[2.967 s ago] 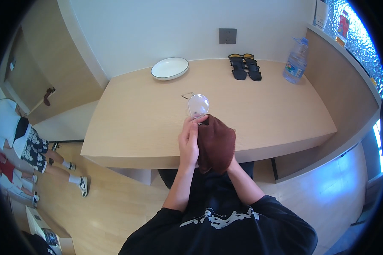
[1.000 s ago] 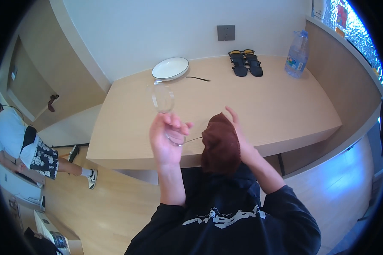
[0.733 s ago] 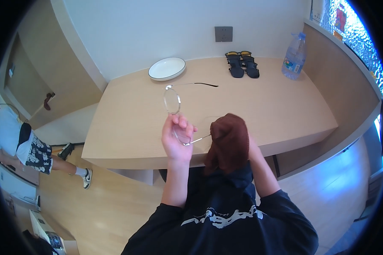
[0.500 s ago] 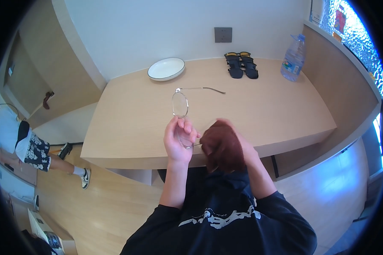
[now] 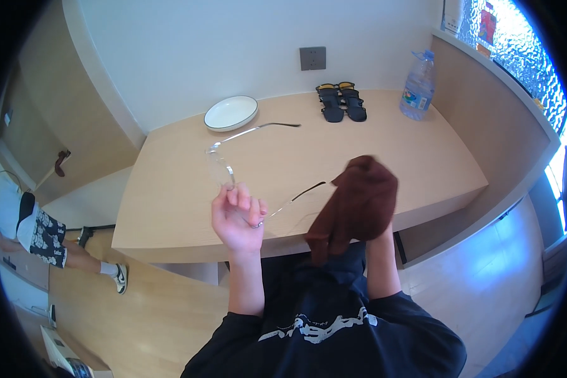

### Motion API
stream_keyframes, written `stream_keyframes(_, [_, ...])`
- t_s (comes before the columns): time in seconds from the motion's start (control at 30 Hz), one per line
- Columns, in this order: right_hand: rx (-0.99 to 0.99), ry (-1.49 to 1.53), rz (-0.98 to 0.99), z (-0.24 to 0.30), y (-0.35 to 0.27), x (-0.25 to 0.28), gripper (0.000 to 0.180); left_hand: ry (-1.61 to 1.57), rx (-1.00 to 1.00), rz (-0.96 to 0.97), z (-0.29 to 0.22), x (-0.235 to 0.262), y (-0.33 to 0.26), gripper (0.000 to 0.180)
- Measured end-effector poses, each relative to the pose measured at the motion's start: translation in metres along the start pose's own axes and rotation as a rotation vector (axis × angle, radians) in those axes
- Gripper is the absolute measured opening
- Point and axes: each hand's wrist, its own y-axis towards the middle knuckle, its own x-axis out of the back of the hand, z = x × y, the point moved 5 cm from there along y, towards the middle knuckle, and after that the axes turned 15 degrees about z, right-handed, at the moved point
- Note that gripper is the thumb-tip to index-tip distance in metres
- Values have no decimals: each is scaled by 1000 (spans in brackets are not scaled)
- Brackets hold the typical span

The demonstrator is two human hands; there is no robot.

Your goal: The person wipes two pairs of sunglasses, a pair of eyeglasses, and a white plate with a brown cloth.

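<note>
My left hand (image 5: 238, 217) is closed on a pair of thin metal-framed eyeglasses (image 5: 231, 173), held above the front part of the desk. Both temples are unfolded: one reaches out over the desktop, the other points right toward the cloth. A dark brown cloth (image 5: 362, 198) drapes over my right hand and hides its fingers; only the wrist and forearm show below it. The cloth hangs loose and sits apart from the lenses, close to the dark tip of the nearer temple.
On the light wood desk (image 5: 283, 151) stand a white dish (image 5: 232, 113), several dark sunglasses (image 5: 343, 104) in a stack-like row and a clear plastic bottle (image 5: 417, 88). A curved partition (image 5: 485, 107) borders the right side. Another person (image 5: 47, 230) stands at the far left.
My left hand has moved left and turned the eyeglasses so the lenses tilt. My right hand has drawn the cloth right, away from the frame, baring the nearer temple. The view has shifted slightly.
</note>
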Motion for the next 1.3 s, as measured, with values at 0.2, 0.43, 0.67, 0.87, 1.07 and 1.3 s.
stream_keyframes(0.2, [-93,138,1,-12,-10,-7,11,31,-89,26,20,3,3,31])
stream_keyframes(0.43, [340,-516,60,33,-15,-46,19,259,170,275,83,-25,19,31])
stream_keyframes(0.67, [-112,597,-114,-22,-34,-44,23,960,241,333,89,-51,12,21])
stream_keyframes(0.87, [23,251,-20,-4,-21,-28,15,797,478,313,81,-21,18,20])
stream_keyframes(1.07, [-117,474,-249,-20,-18,-18,10,905,382,234,61,-15,29,20])
stream_keyframes(1.3, [-109,130,-69,-14,-13,-33,9,861,-95,360,37,-9,42,21])
